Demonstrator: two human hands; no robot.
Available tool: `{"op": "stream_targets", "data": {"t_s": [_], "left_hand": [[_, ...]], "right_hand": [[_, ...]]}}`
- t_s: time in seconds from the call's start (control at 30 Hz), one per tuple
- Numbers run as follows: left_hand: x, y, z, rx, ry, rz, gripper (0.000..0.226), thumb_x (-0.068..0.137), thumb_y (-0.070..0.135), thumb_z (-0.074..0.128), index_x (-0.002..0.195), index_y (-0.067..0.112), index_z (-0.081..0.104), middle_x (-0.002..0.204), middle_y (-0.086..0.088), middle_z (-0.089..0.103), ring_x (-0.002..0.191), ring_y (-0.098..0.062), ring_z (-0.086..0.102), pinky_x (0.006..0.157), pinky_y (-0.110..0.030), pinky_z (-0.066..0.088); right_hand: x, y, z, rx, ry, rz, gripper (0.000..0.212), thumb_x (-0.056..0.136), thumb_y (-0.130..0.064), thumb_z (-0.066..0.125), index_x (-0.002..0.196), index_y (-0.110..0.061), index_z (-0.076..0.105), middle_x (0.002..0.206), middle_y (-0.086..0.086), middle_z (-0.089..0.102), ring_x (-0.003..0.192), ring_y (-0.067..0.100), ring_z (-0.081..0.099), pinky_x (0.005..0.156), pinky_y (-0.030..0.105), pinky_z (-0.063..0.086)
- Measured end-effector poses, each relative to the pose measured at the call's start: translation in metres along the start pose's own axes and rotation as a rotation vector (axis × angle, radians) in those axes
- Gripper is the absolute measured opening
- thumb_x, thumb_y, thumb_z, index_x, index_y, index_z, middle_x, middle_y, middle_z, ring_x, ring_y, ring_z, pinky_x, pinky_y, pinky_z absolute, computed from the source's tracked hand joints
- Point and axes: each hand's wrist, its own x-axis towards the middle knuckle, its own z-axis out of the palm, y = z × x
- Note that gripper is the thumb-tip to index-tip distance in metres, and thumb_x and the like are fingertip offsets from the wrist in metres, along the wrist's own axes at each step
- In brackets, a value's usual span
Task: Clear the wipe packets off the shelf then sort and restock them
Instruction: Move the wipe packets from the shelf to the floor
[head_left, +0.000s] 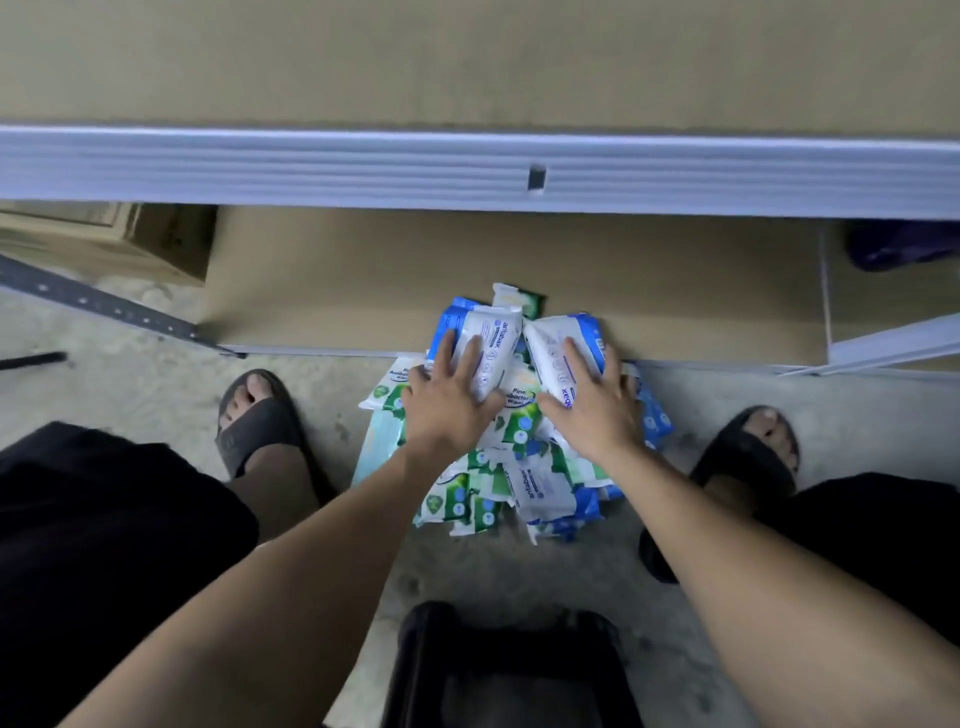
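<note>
Crouching over the floor, we press our left hand flat, fingers spread, on one blue packet and our right hand on another, gripping neither. Both top a pile against the lower shelf.

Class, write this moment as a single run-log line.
stage: sorting | left hand: flat on blue-white packet | right hand: flat on second blue-white packet | pile: mixed green and blue, on floor
</note>
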Motion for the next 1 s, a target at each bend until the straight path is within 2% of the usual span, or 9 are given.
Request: {"op": "stream_targets", "data": {"t_s": [0.2, 0.3, 0.43, 0.53, 0.63, 0.73, 0.8, 0.93, 1.0], "left_hand": [[-0.011, -0.003, 0.002, 0.013, -0.012, -0.019, 0.079, 0.088, 0.066, 0.049, 0.156, 0.043, 0.015, 0.167, 0.010, 0.003, 0.120, -0.040, 0.040, 0.103, -0.048, 0.038], [-0.022, -0.003, 0.007, 0.029, -0.009, -0.031, 0.079, 0.088, 0.065, 0.049, 0.156, 0.043, 0.015, 0.167, 0.011, 0.002, 0.119, -0.039, 0.040, 0.103, -0.046, 0.037], [-0.032, -0.010, 0.011, 0.051, -0.060, -0.037, 0.080, 0.089, 0.068, 0.044, 0.156, 0.044, 0.009, 0.167, 0.012, -0.002, 0.124, -0.040, 0.036, 0.107, -0.048, 0.035], [-0.033, -0.010, 0.010, 0.074, -0.108, -0.026, 0.080, 0.092, 0.068, 0.038, 0.157, 0.044, -0.001, 0.167, 0.013, -0.011, 0.132, -0.041, 0.030, 0.110, -0.050, 0.032], [-0.029, -0.007, 0.005, 0.107, -0.167, -0.019, 0.082, 0.093, 0.073, 0.033, 0.157, 0.042, -0.007, 0.166, 0.009, -0.016, 0.139, -0.042, 0.025, 0.112, -0.053, 0.029], [-0.030, -0.008, -0.006, 0.136, -0.217, 0.020, 0.086, 0.092, 0.076, 0.033, 0.158, 0.037, -0.004, 0.167, 0.002, -0.014, 0.145, -0.044, 0.016, 0.116, -0.054, 0.022], [-0.038, -0.011, -0.017, 0.156, -0.233, 0.065, 0.085, 0.093, 0.075, 0.033, 0.160, 0.033, 0.001, 0.168, -0.001, -0.009, 0.149, -0.043, 0.008, 0.119, -0.054, 0.018], [-0.056, -0.014, -0.040, 0.186, -0.277, 0.128, 0.079, 0.093, 0.073, 0.035, 0.158, 0.031, 0.020, 0.168, -0.003, 0.008, 0.151, -0.038, 0.010, 0.120, -0.051, 0.020], [-0.067, -0.012, -0.054, 0.209, -0.268, 0.158, 0.076, 0.093, 0.073, 0.038, 0.155, 0.028, 0.029, 0.165, -0.002, 0.018, 0.149, -0.036, 0.016, 0.119, -0.049, 0.023]], "right_hand": [[-0.014, 0.006, 0.002, -0.009, -0.031, -0.017, 0.081, 0.090, -0.067, 0.049, 0.157, -0.047, 0.006, 0.165, 0.008, 0.001, 0.141, 0.047, 0.023, 0.112, 0.051, 0.031], [-0.023, 0.010, 0.011, -0.006, -0.044, -0.024, 0.082, 0.090, -0.069, 0.047, 0.156, -0.048, 0.003, 0.165, 0.008, -0.001, 0.144, 0.047, 0.018, 0.113, 0.053, 0.031], [-0.039, 0.017, 0.023, -0.047, -0.029, -0.056, 0.080, 0.092, -0.072, 0.038, 0.156, -0.047, -0.002, 0.164, 0.007, -0.006, 0.138, 0.045, 0.026, 0.111, 0.053, 0.033], [-0.043, 0.018, 0.026, -0.101, -0.067, -0.041, 0.077, 0.093, -0.076, 0.024, 0.154, -0.047, -0.015, 0.165, 0.009, -0.016, 0.140, 0.046, 0.023, 0.114, 0.053, 0.027], [-0.038, 0.013, 0.019, -0.128, -0.143, -0.020, 0.078, 0.093, -0.077, 0.020, 0.153, -0.046, -0.019, 0.164, 0.011, -0.023, 0.146, 0.048, 0.014, 0.119, 0.056, 0.017], [-0.041, 0.011, 0.007, -0.124, -0.194, -0.019, 0.079, 0.094, -0.075, 0.024, 0.157, -0.042, -0.012, 0.165, 0.011, -0.021, 0.149, 0.047, 0.004, 0.120, 0.058, 0.011], [-0.051, 0.009, -0.001, -0.116, -0.193, -0.028, 0.078, 0.096, -0.072, 0.029, 0.159, -0.039, -0.002, 0.167, 0.010, -0.015, 0.150, 0.046, 0.005, 0.120, 0.056, 0.012], [-0.073, 0.001, -0.015, -0.076, -0.192, -0.026, 0.072, 0.096, -0.060, 0.044, 0.158, -0.028, 0.023, 0.162, 0.010, 0.016, 0.142, 0.042, 0.027, 0.111, 0.051, 0.037], [-0.083, -0.005, -0.026, -0.079, -0.159, -0.061, 0.068, 0.095, -0.056, 0.048, 0.152, -0.022, 0.034, 0.153, 0.012, 0.030, 0.134, 0.041, 0.036, 0.107, 0.049, 0.041]]}}
